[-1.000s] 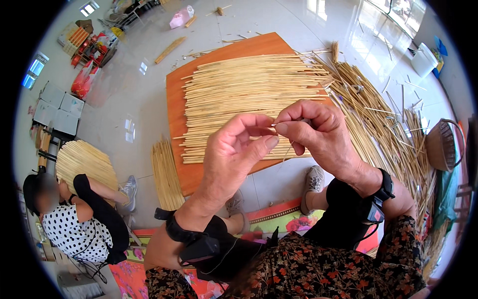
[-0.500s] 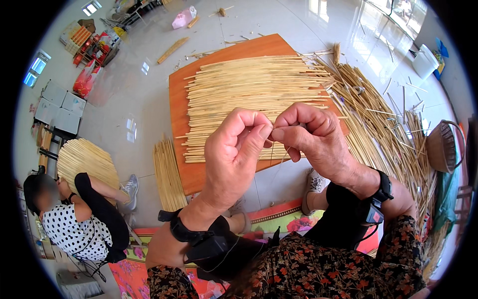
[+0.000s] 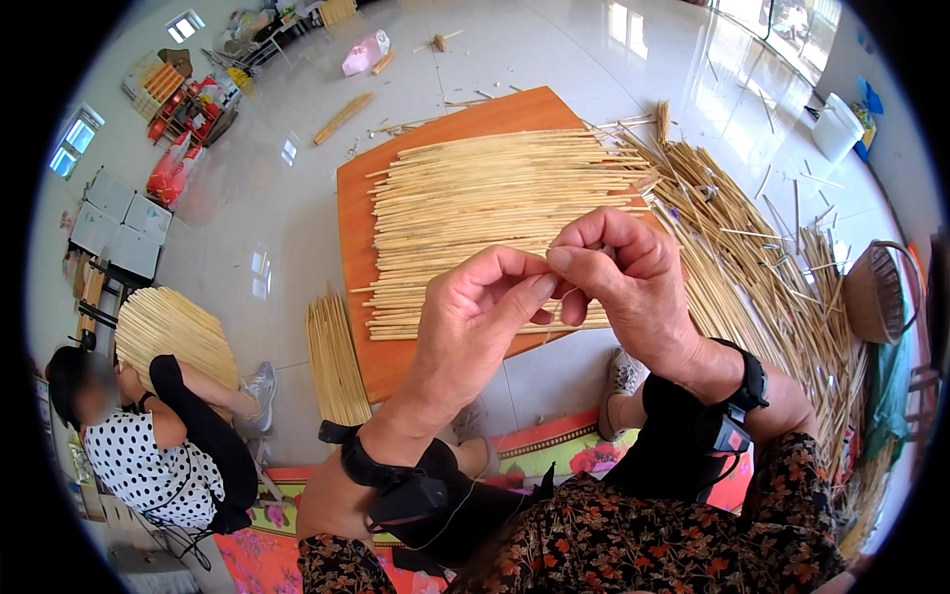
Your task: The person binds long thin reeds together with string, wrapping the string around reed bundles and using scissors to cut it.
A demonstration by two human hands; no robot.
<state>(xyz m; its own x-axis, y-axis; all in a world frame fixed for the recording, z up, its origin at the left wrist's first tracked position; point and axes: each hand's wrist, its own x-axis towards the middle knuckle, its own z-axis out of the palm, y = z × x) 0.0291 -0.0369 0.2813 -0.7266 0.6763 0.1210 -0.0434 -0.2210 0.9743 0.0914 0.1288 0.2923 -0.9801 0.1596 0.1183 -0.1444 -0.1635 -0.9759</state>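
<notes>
My left hand (image 3: 465, 317) and my right hand (image 3: 628, 282) meet above the near part of the board, both closed in a pinch with fingertips touching. Between them is a fine thread (image 3: 567, 294), only partly visible; whether a needle is there too I cannot tell. Beyond and below my hands, a mat-like row of pale straw stalks (image 3: 495, 188) lies side by side on an orange-brown board (image 3: 358, 188). Another length of pale thread (image 3: 457, 512) trails over my lap; its link to the pinched one is unclear.
Loose stalks (image 3: 752, 257) are heaped to the right, near a wicker basket (image 3: 876, 292). A stalk bundle (image 3: 336, 356) lies left of the board. At far left a seated person (image 3: 158, 445) has a round stalk panel (image 3: 178, 332). A flowered mat (image 3: 554, 450) lies underfoot.
My hands have shifted slightly right, still pinched together. A thin dark strand that hung below the fingertips no longer shows clearly. The board sits a little lower in the picture.
</notes>
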